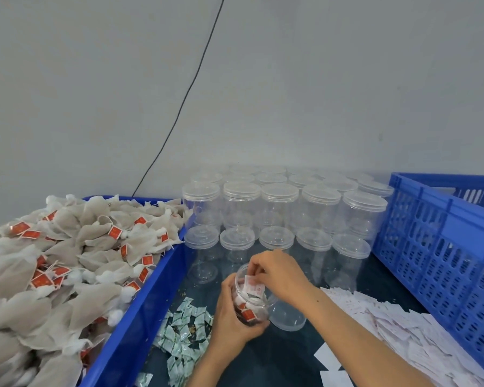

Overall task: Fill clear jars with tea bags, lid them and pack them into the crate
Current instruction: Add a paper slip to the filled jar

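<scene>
The jar (pixel 250 298) sits tilted near the front middle of the tabletop (pixel 291 356), open mouth toward my right, with tea bags and red tags showing through its clear wall. My left hand (pixel 231 322) wraps it from below, fingers curled round the body in a firm grip. My right hand (pixel 280 272) is at the mouth, its fingertips pinching a small white slip with red print (pixel 253 286) just inside the rim. A clear lid (pixel 287 317) lies flat on the tabletop just beside the jar, partly under my right wrist. To the left of my left hand lies a scatter of small green-and-white sachets (pixel 183 331); to the right, a spread of white slips (pixel 397 319). Behind, rows of lidded empty jars (pixel 280 208) stand stacked. A blue bin heaped with tea bags (pixel 67 261) fills the left side, and the blue crate (pixel 444 241) stands at the right
</scene>
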Available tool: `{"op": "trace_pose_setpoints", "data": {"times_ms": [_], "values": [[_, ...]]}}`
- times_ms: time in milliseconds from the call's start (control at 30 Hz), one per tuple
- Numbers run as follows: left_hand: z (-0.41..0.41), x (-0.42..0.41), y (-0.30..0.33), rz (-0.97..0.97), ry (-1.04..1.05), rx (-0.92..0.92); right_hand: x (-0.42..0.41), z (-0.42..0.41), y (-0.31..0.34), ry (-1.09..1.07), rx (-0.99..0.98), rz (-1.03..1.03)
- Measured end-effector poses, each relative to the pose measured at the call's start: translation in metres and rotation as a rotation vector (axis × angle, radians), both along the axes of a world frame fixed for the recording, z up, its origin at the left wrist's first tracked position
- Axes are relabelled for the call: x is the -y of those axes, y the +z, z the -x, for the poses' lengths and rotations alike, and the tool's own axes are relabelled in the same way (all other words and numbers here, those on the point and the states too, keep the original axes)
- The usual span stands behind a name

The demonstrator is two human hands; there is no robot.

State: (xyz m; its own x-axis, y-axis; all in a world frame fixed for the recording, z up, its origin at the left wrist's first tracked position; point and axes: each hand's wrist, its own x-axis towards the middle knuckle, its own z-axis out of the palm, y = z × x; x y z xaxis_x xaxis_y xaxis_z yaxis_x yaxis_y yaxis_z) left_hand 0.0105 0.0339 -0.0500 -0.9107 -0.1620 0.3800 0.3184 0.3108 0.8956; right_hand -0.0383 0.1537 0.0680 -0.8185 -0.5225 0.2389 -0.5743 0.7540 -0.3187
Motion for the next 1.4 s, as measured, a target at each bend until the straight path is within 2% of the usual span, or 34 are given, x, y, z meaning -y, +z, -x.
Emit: {"op": "trace_pose_setpoints", "data": {"times_ms": [100, 267, 367, 433, 500, 567, 633, 733, 800, 867, 900, 1000, 1233, 1400], "values": [[0.002, 0.0, -0.001, 0.002, 0.01, -0.012, 0.0, -0.002, -0.006, -0.031, -0.114, -0.054], [0.005, -0.001, -0.003, -0.009, 0.021, -0.026, 0.0, -0.004, -0.008, 0.056, -0.249, -0.064], [0.007, 0.003, -0.004, -0.084, 0.023, -0.028, -0.01, -0.005, -0.006, 0.125, -0.411, 0.046], [0.01, 0.008, -0.007, -0.144, 0.02, -0.027, -0.021, -0.003, -0.006, 0.056, -0.494, 0.256], [0.012, 0.012, -0.009, -0.178, 0.015, -0.026, -0.032, 0.002, -0.01, -0.051, -0.442, 0.509], [0.013, 0.014, -0.01, -0.192, 0.015, -0.031, -0.041, 0.01, -0.019, -0.154, -0.293, 0.642], [0.012, 0.013, -0.01, -0.18, 0.025, -0.041, -0.05, 0.017, -0.035, -0.218, -0.125, 0.556], [0.011, 0.01, -0.009, -0.161, 0.049, -0.058, -0.06, 0.018, -0.064, -0.215, 0.218, 0.29], [0.01, 0.009, -0.009, -0.147, 0.058, -0.065, -0.063, 0.016, -0.082, -0.209, 0.357, 0.096], [0.009, 0.01, -0.008, -0.129, 0.065, -0.068, -0.064, 0.013, -0.096, -0.234, 0.349, -0.037], [0.009, 0.011, -0.008, -0.12, 0.066, -0.07, -0.064, 0.013, -0.1, -0.25, 0.317, -0.041], [0.009, 0.011, -0.009, -0.084, 0.065, -0.068, -0.064, 0.011, -0.101, -0.241, 0.248, 0.048], [0.01, 0.009, -0.007, -0.015, 0.099, -0.061, -0.064, 0.006, -0.048, 0.025, 0.103, 0.273], [0.01, 0.006, -0.006, 0.066, 0.134, -0.088, -0.053, 0.0, -0.035, 0.162, 0.203, 0.468]]}}
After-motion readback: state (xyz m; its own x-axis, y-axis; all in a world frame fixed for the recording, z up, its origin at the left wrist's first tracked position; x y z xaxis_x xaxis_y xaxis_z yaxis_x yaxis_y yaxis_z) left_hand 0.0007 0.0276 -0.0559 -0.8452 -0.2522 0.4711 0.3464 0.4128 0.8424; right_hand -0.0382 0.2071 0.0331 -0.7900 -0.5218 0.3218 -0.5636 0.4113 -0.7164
